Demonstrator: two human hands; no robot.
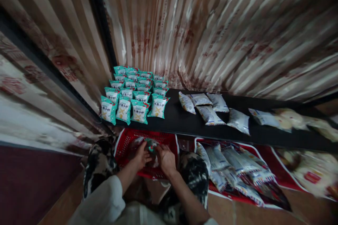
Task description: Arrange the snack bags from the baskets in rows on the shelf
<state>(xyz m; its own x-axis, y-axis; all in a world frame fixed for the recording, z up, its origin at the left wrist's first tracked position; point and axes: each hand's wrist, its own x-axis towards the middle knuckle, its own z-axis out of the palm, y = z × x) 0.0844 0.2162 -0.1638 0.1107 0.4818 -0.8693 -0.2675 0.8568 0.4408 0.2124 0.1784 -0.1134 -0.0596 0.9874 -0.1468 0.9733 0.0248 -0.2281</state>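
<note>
Both hands meet at one small teal snack packet (151,146), held just above or slightly inside a red perforated basket (120,149) between the person's knees. The right hand (167,159) has its fingers curled in and seems to pinch the packet's right side. The left hand (141,155) is at the other side, fingers kinda spread; can't tell if it's really gripping or just touching. There's some clear plastic stuff in the basket under the hands, too murky to make out.

Knees are in black-and-white patterned trousers (195,172), one either side of the basket. Right behind it is a long black shelf (174,121). Its left end has a block of upright teal-and-white snack bags (139,111) in rough rows, Chinese lettering facing the person. Further right, a loose bunch of white pillow packs (211,115) lies on the shelf, then some blurry paler bags (290,119).

Below that, a second red basket (195,147) is heaped with silvery-white packs (232,158), and beside it there's a clear bag with a red label (314,177). Striped, floral-print curtain (211,24) hangs behind everything, dark poles (99,17) at left.
</note>
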